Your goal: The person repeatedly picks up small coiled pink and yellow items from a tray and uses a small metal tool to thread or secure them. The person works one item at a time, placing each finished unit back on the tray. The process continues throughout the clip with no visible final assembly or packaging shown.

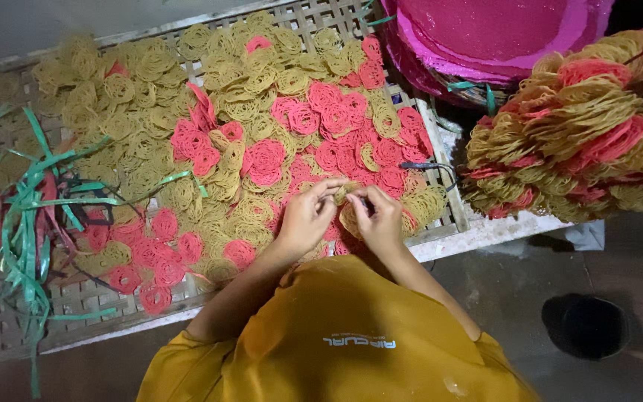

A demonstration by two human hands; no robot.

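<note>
**Both hands on one yellow noodle disc, over a tray full of them**

Head view, looking straight down: the person in a mustard-yellow shirt (351,342) has both hands together just above the near edge of a woven bamboo tray (440,195). The left hand (305,217) and the right hand (377,219) meet in the middle, and between the fingertips sits a small yellow noodle disc (345,193) — a round lacy coil of thin strands. Both grips are closed on it, thumbs and forefingers pinching from either side. Under the right hand there seems to be another yellowish disc, but I can't tell whether it's held or just lying there.

The tray itself is covered with the same sort of thing: yellow discs (143,74) mostly across the left and far side, pink-red discs (336,119) bunched in the middle and right, plus a few more red ones near the front left. They overlap a lot, all lying flat.

On the left edge of the tray there's a tangle of green plastic strips (27,223), with some reddish ones mixed in.

To the right, off the tray — a big heaped bundle of stacked discs (582,126), yellow and red layers together. Behind it, a bright magenta round thing (500,30), partly cut off by the frame. Dark round object (586,324) on the floor at lower right; too dim to say what it is.
</note>
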